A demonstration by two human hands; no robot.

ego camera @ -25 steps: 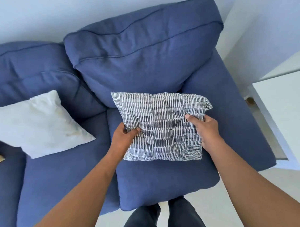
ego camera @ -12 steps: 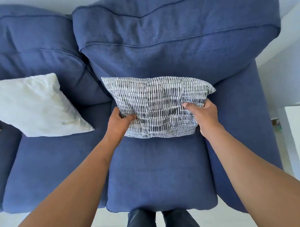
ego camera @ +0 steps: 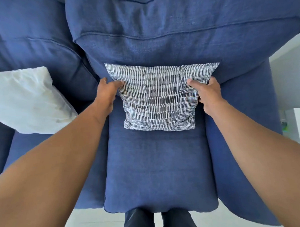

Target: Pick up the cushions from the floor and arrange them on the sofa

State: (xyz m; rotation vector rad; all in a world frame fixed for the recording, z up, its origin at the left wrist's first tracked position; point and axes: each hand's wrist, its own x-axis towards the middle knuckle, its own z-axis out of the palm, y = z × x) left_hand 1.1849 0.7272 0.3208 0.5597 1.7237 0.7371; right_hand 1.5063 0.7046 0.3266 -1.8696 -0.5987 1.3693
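the square, soft cushion in black-and-white dashed woven fabric stands on the seat of the blue linen-weave sofa, leaning on its plump back pillow. the left hand and right hand pinch its upper side edges, thumbs in front, fingers closed behind. it looks nearly placed; only letting go is left. a crumpled white fabric cushion already rests on the neighbouring seat. no floor cushions are visible.
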